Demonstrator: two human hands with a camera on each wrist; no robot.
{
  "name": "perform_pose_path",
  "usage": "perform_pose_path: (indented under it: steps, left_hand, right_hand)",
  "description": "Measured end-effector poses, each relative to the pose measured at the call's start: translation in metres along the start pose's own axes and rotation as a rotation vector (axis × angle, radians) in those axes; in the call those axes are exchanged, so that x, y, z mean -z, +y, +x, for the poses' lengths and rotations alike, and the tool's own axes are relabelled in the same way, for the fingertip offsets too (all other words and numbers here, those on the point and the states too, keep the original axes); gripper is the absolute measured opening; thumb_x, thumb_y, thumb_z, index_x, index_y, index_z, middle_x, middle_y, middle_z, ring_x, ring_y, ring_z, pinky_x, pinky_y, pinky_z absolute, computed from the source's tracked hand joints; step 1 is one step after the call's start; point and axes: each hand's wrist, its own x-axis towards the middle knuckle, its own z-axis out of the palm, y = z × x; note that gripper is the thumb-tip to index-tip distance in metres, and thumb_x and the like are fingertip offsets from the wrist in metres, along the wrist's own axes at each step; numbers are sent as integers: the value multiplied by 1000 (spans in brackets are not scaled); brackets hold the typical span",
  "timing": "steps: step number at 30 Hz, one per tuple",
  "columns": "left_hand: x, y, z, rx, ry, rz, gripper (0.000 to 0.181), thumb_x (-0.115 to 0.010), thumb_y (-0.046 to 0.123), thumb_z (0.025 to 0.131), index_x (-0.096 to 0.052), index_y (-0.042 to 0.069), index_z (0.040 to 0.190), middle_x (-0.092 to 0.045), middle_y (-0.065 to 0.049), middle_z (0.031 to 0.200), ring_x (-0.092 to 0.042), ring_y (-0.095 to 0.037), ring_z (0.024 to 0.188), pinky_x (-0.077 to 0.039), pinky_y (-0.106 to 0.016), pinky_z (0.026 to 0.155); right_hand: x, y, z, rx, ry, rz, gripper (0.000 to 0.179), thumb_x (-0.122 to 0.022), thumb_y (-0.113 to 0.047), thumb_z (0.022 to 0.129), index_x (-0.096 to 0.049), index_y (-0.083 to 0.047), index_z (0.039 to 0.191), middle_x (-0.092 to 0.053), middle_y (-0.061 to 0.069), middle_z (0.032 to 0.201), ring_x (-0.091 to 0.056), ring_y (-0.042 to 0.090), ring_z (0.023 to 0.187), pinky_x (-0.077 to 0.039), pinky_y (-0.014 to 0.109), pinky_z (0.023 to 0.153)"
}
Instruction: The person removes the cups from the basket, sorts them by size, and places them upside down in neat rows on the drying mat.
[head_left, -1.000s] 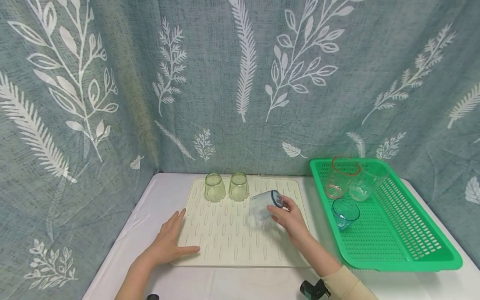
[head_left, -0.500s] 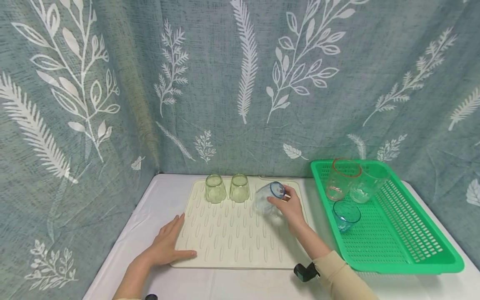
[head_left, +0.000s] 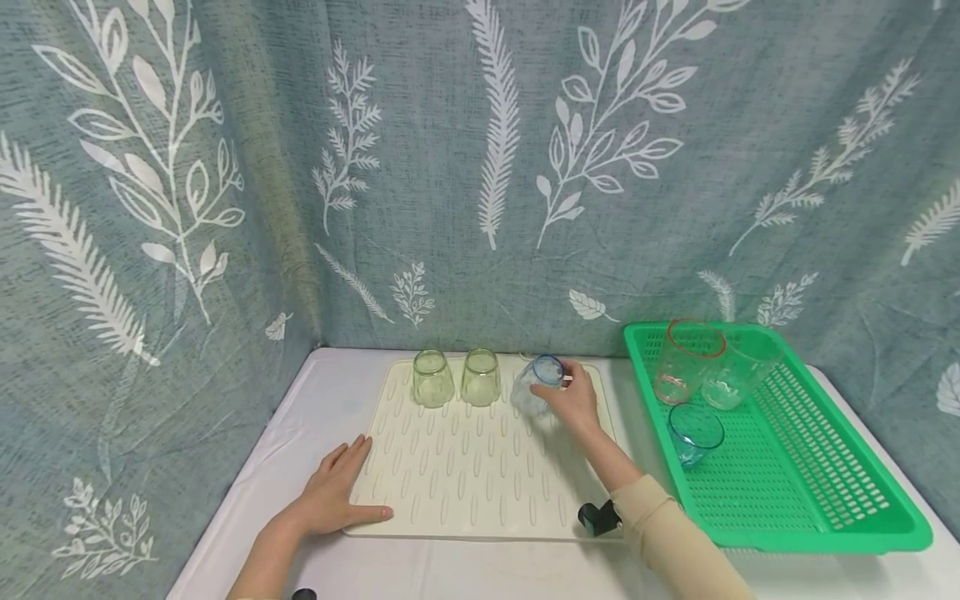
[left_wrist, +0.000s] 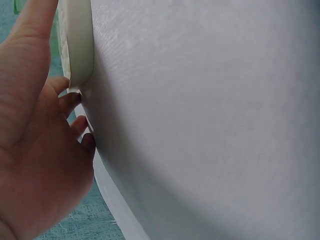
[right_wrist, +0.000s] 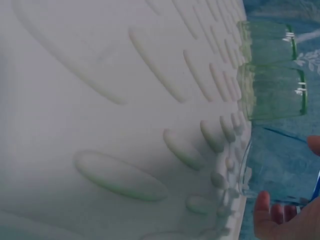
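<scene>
Head view: right hand (head_left: 576, 398) has its fingers curled round a clear blue-rimmed glass (head_left: 536, 385), mouth down or nearly so, on the cream ribbed drying mat (head_left: 465, 475) at the mat's far edge, about 1 o'clock from the mat centre. Right wrist view confirms: fingertips (right_wrist: 265, 212) wrap the glass wall and the mouth rim sits at the mat surface; whether the rim rests fully flat cannot be told. Just beside it, at its 9 o'clock, two green-tinted glasses stand inverted in a row along the same far edge: nearer one (head_left: 480, 377), farther one (head_left: 432, 377); the three are close but apart. Left hand (head_left: 335, 492) lies flat, fingers straight and spread, holding nothing, pressing on the mat's near left corner at about 7 o'clock, thumb on the mat and palm partly on the white table (head_left: 315, 392); left wrist view shows the fingers (left_wrist: 75, 125) against the mat edge. Green perforated basket (head_left: 810, 467) sits on the table at 3 o'clock of the mat, well apart from the held glass. Inside it, at its far end: a red-rimmed glass (head_left: 681, 362) upright, a clear glass (head_left: 735, 367) leaning beside it, and a small blue glass (head_left: 693, 432) in front of them.
</scene>
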Motion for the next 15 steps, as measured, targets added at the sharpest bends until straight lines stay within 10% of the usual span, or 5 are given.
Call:
perform_pose_path:
  steps: [15]
  left_hand:
    - [0, -1, 1, 5, -5, 32, 118, -81, 56, 70, -23, -8, 150, -22, -32, 154, -17, -54, 138, -20, -73, 104]
  right_hand:
    - [-9, -6, 18, 93, -64, -109, 67, -80, -15, 80, -48, 2, 136, -50, 21, 127, -51, 37, 112, -48, 47, 89]
